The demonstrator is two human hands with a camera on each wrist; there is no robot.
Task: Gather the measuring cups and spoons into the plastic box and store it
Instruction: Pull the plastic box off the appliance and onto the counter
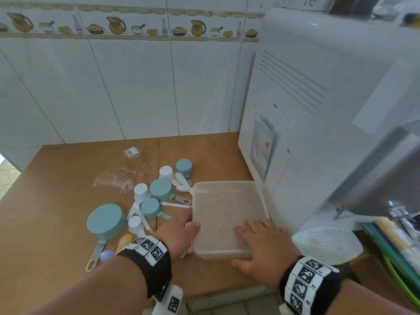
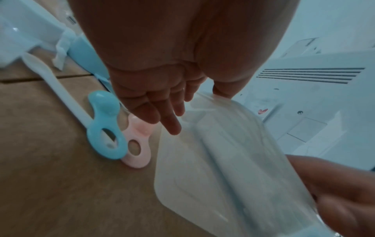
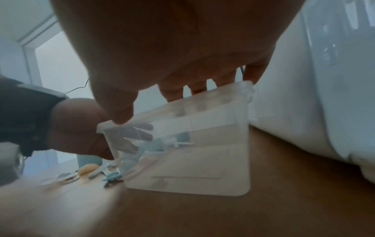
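Observation:
A translucent plastic box (image 1: 227, 201) (image 2: 223, 160) (image 3: 192, 160) rests on the wooden counter (image 1: 56, 212). My left hand (image 1: 181, 226) (image 2: 182, 109) (image 3: 81, 128) holds its left rim, thumb on top and fingers down the outer wall. My right hand (image 1: 250, 242) (image 3: 158, 96) grips the near right corner, fingers over the rim and thumb outside. Left of the box lie upturned teal cups (image 1: 105, 220), white cups (image 1: 141, 192), clear measuring cups (image 1: 116, 180) and white spoons (image 1: 177, 204). A blue spoon (image 2: 105, 128) and a pink spoon (image 2: 138, 144) lie under my left hand.
A tall white appliance (image 1: 318, 110) stands right against the box's right side. The tiled wall (image 1: 113, 87) closes the back. A white round base (image 1: 327, 244) and stacked coloured items (image 1: 397, 242) sit at the right. The counter's front edge runs just below my wrists.

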